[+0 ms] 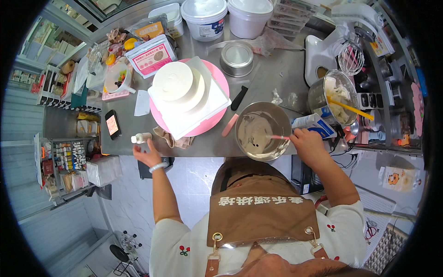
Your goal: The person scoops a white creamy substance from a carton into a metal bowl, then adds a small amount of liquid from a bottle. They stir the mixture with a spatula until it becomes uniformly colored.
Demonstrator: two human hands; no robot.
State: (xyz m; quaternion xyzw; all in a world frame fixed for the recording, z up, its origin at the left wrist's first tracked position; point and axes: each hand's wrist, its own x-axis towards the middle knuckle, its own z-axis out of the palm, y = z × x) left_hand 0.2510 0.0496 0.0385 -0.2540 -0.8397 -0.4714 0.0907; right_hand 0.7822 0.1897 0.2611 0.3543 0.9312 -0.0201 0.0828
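My right hand (pixel 307 142) grips the pink handle of a spatula (pixel 278 137) that reaches into a steel mixing bowl (pixel 285 121). Pale greyish cream (pixel 252 128) lies in the bowl, with a few small black spots on it. The bowl sits at the table's front edge. My left hand (pixel 148 155) is open, fingers apart, right by a small white bottle (pixel 141 137); whether a fingertip touches it I cannot tell. Between the hands, a white tiered form (pixel 173 81) stands on a white square board (pixel 216 105) over a pink round turntable (pixel 223 81).
A folded brown cloth (pixel 176 141), a phone (pixel 112 124) and a black-handled tool (pixel 239 98) lie around the turntable. Right of the bowl are a carton (pixel 313 125) and a cream-filled steel bowl (pixel 315 90) by a stand mixer (pixel 320 57). White tubs (pixel 204 20) line the back.
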